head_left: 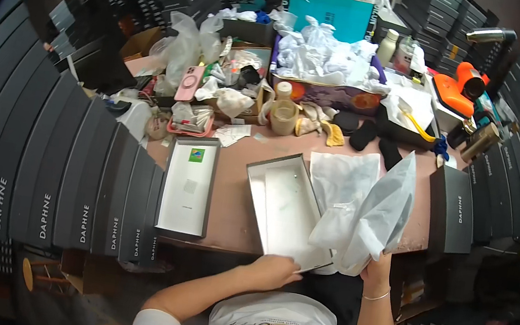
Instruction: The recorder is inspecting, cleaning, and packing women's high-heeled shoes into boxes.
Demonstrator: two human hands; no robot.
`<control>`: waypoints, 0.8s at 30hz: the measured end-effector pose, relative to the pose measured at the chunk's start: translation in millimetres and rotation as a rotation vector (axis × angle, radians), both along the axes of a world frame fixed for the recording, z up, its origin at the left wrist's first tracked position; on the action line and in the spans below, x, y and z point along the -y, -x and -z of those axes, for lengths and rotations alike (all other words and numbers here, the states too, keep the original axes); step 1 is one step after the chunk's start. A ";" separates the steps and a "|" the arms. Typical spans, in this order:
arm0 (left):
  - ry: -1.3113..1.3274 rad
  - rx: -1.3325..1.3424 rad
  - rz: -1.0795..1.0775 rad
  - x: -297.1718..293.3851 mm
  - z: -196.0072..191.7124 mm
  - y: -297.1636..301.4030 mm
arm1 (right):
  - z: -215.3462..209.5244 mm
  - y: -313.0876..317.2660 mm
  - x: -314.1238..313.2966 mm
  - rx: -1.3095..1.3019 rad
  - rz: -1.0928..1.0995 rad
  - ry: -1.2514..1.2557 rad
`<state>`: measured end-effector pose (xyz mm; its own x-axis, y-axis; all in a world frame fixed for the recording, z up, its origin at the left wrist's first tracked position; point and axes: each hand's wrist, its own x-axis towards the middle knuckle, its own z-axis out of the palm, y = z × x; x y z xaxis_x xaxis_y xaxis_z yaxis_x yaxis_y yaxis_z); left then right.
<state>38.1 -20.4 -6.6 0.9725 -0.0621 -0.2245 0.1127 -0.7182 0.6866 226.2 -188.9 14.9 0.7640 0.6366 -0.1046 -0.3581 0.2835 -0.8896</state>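
Note:
My left hand (276,272) is closed at the near edge of an open shoe box (278,198), black outside and white inside, which lies tilted on the table. Some white paper lines the box; no shoe shows in it. My right hand (379,268) grips the lower end of a translucent white bag (379,222), held up beside the box's right side. Whatever the bag may hold is hidden. Behind it, a flat translucent white sheet or bag (342,171) lies on the table. Left of the box rests a box lid (187,185), white inside with a green sticker.
Tall stacks of black shoe boxes (47,166) stand on the left, and more boxes (452,209) on the right. Across the back are a carton of crumpled white paper (328,56), a glass jar (284,116), a pink phone (189,83) and an orange tool (459,89).

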 end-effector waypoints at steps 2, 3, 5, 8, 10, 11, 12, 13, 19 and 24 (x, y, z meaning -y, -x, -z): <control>-0.087 0.123 -0.019 -21.7 14.2 -39.1 | 20.2 -16.5 29.7 -0.096 -0.005 -0.128; -0.322 0.113 0.046 -38.5 34.6 -59.3 | 27.1 -20.5 38.6 -0.143 -0.020 -0.188; -0.631 0.216 0.093 -48.5 35.0 -66.7 | 11.9 -21.7 40.5 -0.194 0.050 -0.206; -0.756 0.369 0.251 -64.8 55.8 -77.7 | -1.7 -9.5 29.5 -0.076 0.125 -0.198; -0.626 0.149 0.289 -73.2 33.1 -79.9 | -3.6 -5.1 20.4 -0.054 0.138 -0.171; -0.560 0.044 0.319 -76.6 9.3 -81.6 | -3.5 -5.9 17.9 -0.042 0.157 -0.157; -0.484 0.271 0.090 -86.7 -6.6 -71.0 | 4.0 -6.4 15.9 -0.130 0.129 -0.170; -0.399 0.482 -0.146 -103.1 -24.0 -52.2 | -2.7 0.2 3.6 -0.086 0.035 -0.094; -0.313 1.026 -0.929 -128.2 -75.0 10.6 | 80.2 33.3 -93.6 1.248 -0.975 0.855; -0.429 0.655 -0.338 -74.7 -51.2 -29.3 | 29.7 42.0 -60.4 1.295 -0.728 0.709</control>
<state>67.4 54.4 44.6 0.8652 0.2169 0.4520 0.0427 -0.9302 0.3645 184.3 -128.5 -14.8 0.1497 0.9853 -0.0825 0.8139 -0.1702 -0.5554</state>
